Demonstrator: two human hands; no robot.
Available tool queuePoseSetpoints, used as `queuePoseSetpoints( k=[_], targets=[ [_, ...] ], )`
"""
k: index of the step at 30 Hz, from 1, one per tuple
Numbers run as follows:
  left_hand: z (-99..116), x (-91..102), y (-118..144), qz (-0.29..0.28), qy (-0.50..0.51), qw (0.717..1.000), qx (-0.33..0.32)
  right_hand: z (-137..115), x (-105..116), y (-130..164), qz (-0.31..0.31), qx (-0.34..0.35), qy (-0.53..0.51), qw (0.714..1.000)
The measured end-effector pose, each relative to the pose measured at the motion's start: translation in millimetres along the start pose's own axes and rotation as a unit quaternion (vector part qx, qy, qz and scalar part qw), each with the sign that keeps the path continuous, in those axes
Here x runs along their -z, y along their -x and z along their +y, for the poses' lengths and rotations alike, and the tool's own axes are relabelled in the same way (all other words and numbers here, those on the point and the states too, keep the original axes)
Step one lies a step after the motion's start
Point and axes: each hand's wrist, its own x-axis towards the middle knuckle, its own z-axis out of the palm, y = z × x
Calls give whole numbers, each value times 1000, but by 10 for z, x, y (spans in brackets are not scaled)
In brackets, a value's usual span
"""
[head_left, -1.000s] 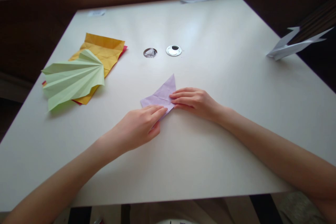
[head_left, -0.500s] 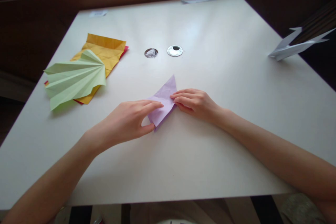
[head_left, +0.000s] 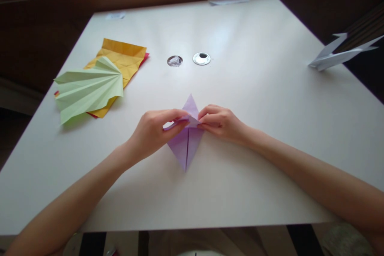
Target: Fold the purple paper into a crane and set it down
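Here, the purple paper (head_left: 186, 144) is being pinched from both sides by the left hand (head_left: 156, 130) and the right hand (head_left: 220, 122), fingers closed on it, near the middle of the white bench (head_left: 270, 100).

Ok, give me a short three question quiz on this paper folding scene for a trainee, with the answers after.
1. True or false: both hands touch the purple paper.
2. Which sheet lies on top of the pile at the left of the table? A) yellow paper B) green pleated paper C) red paper
3. Fill in: the two round metal discs lie ____ the purple paper, farther from the person.

Key:
1. True: the left hand and right hand pinch it at the middle.
2. B: the green pleated paper covers the yellow paper.
3. Beyond: see the discs.
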Motion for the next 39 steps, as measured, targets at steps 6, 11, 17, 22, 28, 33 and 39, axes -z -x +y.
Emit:
queuePoseSetpoints(
  k=[6, 11, 17, 22, 28, 33, 39],
  targets=[
    [-175, -66, -40, -29, 149, 977, 147, -60, 46, -54, -41, -110, -106, 987],
    [-219, -103, -54, -39, 282, 928, 239, -107, 59, -85, -74, -115, -83, 987],
    [-138, -85, -82, -87, 340, 902, 252, -85, 76, -72, -99, -121, -110, 982],
    [-119, -104, -75, -96, 254, 922, 275, -135, 68, -67, -122, -92, -103, 983],
    [-88, -115, -66, -120, 253, 916, 287, -235, 25, -70, -123, -66, -100, 985],
    [-14, -117, -51, -137, 254, 920, 265, -263, -14, -69, -96, -65, -139, 984],
    [54, -135, -50, -101, 241, 930, 259, -243, -27, -44, -90, -69, -150, 982]
  ],
)
